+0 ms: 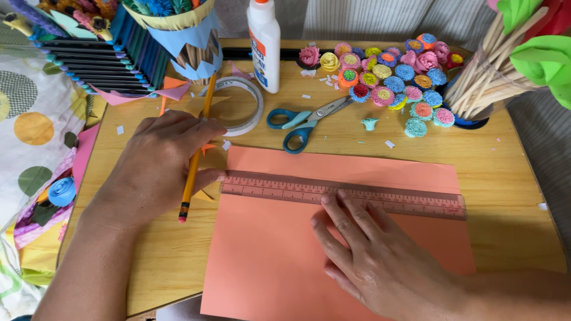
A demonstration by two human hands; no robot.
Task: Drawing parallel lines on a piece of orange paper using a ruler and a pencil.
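Observation:
A salmon-orange paper sheet (333, 261) lies on the wooden table (511, 196). Across its upper part rests a clear ruler (279, 187), running left to right. My right hand (375, 255) lies flat on the paper, its fingertips pressing on the ruler's middle. My left hand (160, 163) grips a yellow pencil (195, 160) at the sheet's left edge, by the ruler's left end. The pencil's eraser end points toward me.
Blue-handled scissors (303, 122), a tape roll (247, 104) and a white glue bottle (264, 41) lie behind the paper. Several rolled paper flowers (395, 77) cluster at the back right beside a cup of wooden sticks (482, 83). A blue paper craft (178, 41) stands back left.

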